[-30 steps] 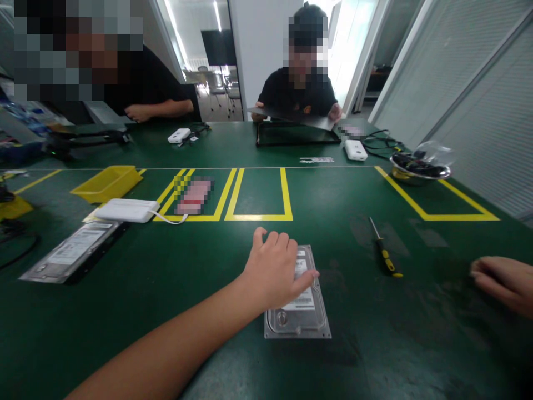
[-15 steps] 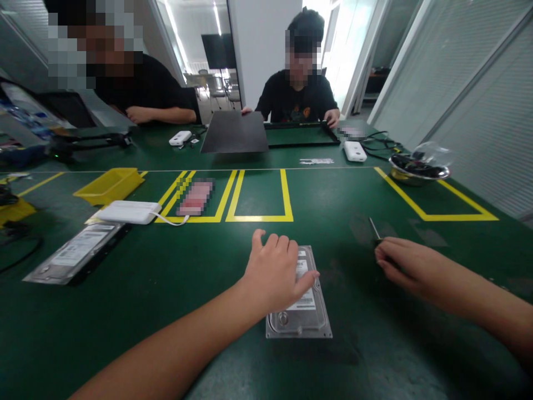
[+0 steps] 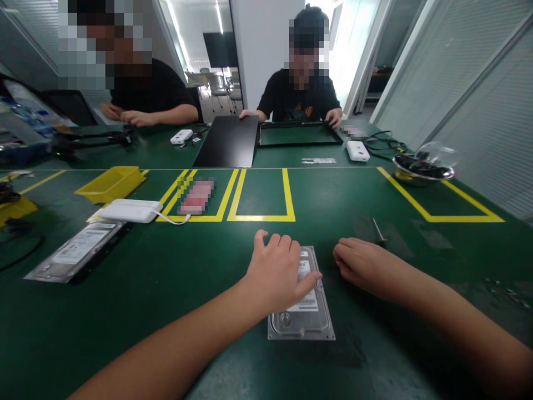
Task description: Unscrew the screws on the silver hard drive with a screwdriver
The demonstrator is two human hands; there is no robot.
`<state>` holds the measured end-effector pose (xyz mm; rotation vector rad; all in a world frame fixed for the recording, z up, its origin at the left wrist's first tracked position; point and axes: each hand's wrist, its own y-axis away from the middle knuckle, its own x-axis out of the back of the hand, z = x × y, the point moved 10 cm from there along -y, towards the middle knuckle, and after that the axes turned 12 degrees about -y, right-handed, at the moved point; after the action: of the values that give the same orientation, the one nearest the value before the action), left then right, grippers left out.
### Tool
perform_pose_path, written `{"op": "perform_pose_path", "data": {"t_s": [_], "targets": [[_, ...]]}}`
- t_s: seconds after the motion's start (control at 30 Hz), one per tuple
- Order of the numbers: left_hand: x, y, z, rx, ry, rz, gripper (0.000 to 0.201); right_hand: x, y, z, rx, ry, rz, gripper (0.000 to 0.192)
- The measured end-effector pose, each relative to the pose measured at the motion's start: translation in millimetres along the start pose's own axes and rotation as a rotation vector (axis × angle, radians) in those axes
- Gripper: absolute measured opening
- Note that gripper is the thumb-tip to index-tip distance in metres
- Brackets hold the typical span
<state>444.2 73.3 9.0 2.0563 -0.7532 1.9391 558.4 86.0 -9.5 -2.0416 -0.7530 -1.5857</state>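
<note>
A silver hard drive (image 3: 301,325) lies flat on the green table (image 3: 166,289) near me. My left hand (image 3: 277,272) rests palm down on its far half, fingers spread over the label, holding it in place. My right hand (image 3: 362,264) lies just right of the drive, fingers curled toward it and not touching it. The metal shaft of a screwdriver (image 3: 378,230) sticks out behind that hand. Its handle is hidden under my wrist, so I cannot tell whether the hand grips it.
A second hard drive (image 3: 73,253) and a white box with a cable (image 3: 129,210) lie at the left, near a yellow tray (image 3: 110,182). Yellow tape outlines (image 3: 260,218) cross the middle. A metal bowl (image 3: 422,169) is far right. Two people sit opposite; one handles a black panel (image 3: 229,141).
My right hand came in from the far right, passed over the screwdriver and stopped beside the drive. The person opposite lowered the black panel onto the table. My left hand stayed put.
</note>
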Motion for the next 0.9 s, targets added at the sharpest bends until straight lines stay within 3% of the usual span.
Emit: {"op": "perform_pose_path", "data": {"t_s": [0.5,0.7,0.9], "targets": [[-0.9,-3,1,-0.058,0.009,-0.025,0.053,-8,-6,13,-0.079,-0.107,-0.014,0.014],[-1.0,-3,1,-0.054,0.004,-0.023,0.053,-6,-6,21,-0.116,-0.315,-0.024,0.01],[-1.8,-3,0,-0.044,0.014,-0.011,0.058,7,-4,18,-0.14,-0.684,-0.016,0.01]]}}
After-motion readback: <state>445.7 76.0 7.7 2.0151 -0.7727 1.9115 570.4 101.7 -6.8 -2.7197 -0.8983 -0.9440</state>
